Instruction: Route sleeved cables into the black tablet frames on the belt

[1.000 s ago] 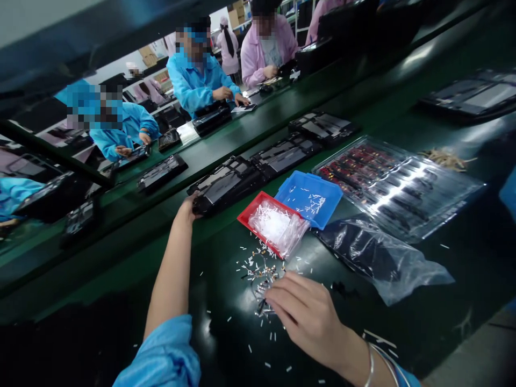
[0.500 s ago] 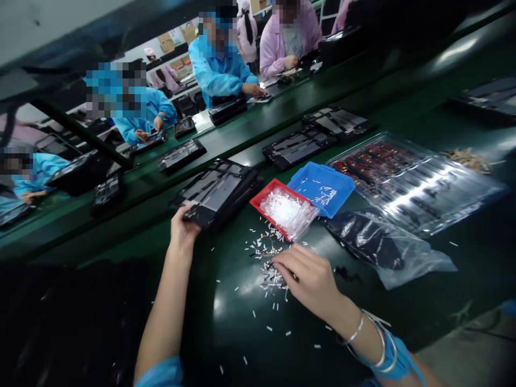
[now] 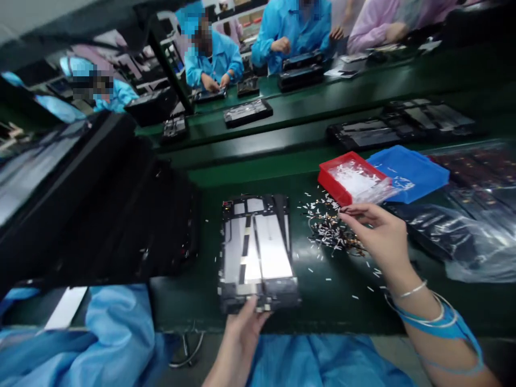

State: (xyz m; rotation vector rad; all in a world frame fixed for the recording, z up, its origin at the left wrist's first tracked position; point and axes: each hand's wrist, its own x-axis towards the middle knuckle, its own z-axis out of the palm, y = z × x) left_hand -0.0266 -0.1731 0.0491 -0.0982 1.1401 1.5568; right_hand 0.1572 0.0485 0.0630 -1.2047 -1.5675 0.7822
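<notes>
Nearest, the left hand (image 3: 237, 336) closes its grip on the near edge of a flat grey panel (image 3: 258, 252), which lies on the green worktop (image 3: 334, 312) straight ahead of the person. Right of it, the right hand (image 3: 381, 236) is held with fingers curled over a scatter of small white pieces (image 3: 328, 226); whether its grip holds one cannot be told. Just beyond sits a red tray (image 3: 328, 180) with a clear bag (image 3: 358, 183) in it, touching a blue tray (image 3: 419, 172). A black stack (image 3: 100, 215) fills the left. Farther off, more panels (image 3: 248, 112) lie on a belt (image 3: 322, 97), with people in blue coats (image 3: 290, 27) behind.
</notes>
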